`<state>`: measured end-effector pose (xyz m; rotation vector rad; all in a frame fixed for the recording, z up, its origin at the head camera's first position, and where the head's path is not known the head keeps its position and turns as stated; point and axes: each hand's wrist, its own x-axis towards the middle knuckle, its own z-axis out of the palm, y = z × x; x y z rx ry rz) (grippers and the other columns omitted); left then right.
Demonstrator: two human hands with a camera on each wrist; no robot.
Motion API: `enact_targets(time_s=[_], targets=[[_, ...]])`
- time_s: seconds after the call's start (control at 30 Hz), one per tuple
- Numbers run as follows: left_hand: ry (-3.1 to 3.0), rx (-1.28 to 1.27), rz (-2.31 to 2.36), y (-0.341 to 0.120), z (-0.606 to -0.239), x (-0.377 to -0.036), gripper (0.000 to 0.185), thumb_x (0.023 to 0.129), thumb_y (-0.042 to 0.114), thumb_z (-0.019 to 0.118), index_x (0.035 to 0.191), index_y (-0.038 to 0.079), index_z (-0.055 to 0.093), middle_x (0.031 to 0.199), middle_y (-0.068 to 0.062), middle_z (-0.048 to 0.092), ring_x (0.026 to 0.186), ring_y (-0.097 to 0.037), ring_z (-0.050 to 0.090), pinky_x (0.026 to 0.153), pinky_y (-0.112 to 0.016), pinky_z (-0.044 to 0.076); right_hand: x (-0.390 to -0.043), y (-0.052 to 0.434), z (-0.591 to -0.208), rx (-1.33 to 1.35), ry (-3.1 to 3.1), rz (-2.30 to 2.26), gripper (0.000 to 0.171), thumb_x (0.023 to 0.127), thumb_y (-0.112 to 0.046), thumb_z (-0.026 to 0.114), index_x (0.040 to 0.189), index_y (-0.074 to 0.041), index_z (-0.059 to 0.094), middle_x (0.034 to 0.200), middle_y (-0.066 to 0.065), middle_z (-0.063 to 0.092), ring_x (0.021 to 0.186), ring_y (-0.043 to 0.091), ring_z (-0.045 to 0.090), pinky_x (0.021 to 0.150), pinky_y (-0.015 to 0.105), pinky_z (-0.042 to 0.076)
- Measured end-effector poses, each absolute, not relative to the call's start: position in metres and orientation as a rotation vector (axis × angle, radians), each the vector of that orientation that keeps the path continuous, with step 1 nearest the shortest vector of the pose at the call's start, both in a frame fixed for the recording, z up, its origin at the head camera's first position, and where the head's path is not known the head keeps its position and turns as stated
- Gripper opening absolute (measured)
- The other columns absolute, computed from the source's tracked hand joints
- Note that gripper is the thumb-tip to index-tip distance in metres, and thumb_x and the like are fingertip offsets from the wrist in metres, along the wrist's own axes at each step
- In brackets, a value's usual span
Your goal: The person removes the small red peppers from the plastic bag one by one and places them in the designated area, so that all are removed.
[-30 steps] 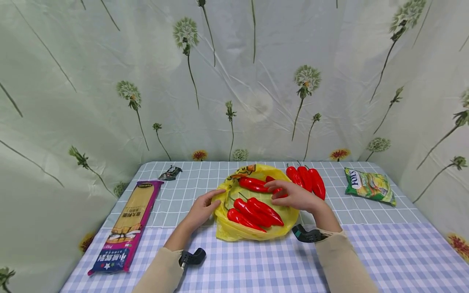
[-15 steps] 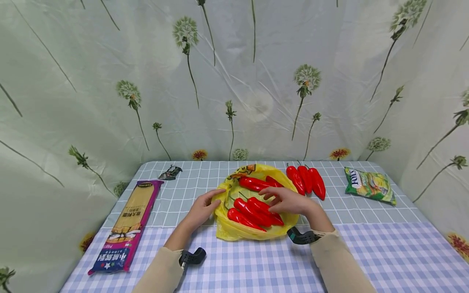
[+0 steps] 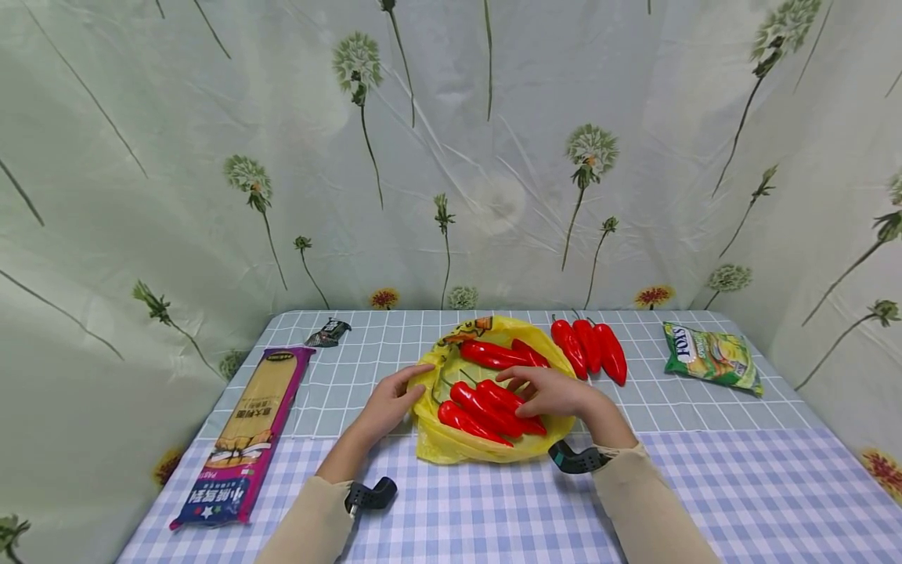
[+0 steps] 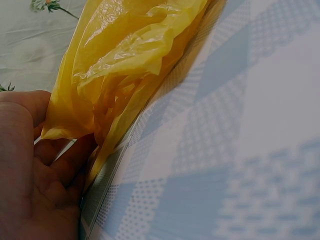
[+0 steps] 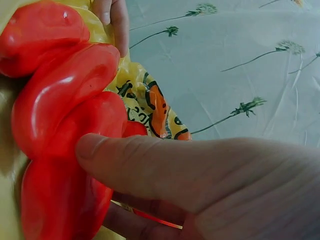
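Observation:
A yellow plastic bag (image 3: 461, 450) lies spread open mid-table with several red peppers in it. My left hand (image 3: 389, 399) holds the bag's left rim; in the left wrist view the yellow edge runs between thumb and fingers. Over the bag's right side, my right hand (image 3: 557, 392) grips the rightmost front pepper (image 3: 499, 393), thumb on one side and fingers on the other. Beside it lie the middle pepper (image 3: 479, 407) and the nearest pepper (image 3: 461, 423). Toward the back of the bag rests another pepper (image 3: 489, 355). The right fingertips are partly hidden.
Three loose red peppers (image 3: 588, 345) lie behind the bag to the right. A green Fox's candy packet (image 3: 712, 358) is at the far right. On the left are a long pasta packet (image 3: 243, 435) and a small black wrapper (image 3: 328, 333).
My right hand has come down and toward me, from the pepper at the back of the bag onto the rightmost front one. The left hand has stayed on the rim.

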<state>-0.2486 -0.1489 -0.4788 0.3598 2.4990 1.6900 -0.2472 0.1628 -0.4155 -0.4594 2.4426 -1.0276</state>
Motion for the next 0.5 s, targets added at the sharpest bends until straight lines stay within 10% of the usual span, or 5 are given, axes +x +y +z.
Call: enact_targets(time_s=[0.5], targets=[[2.505,0.369,1.675,-0.1493,-0.4788,-0.2498,0.038,0.101,0.016,0.057,0.137,0.025,0.061,0.151,-0.005,0.052,0.142,-0.028,0.046,0.115,-0.05,0.041,-0.2475,0.16,-0.4182,-0.444,2.484,-0.972,0.055,0.081,-0.008,0.079,0.131,-0.022,0.062,0.12,0.005,0.065,0.112,0.022,0.06,0.086,0.04,0.062]])
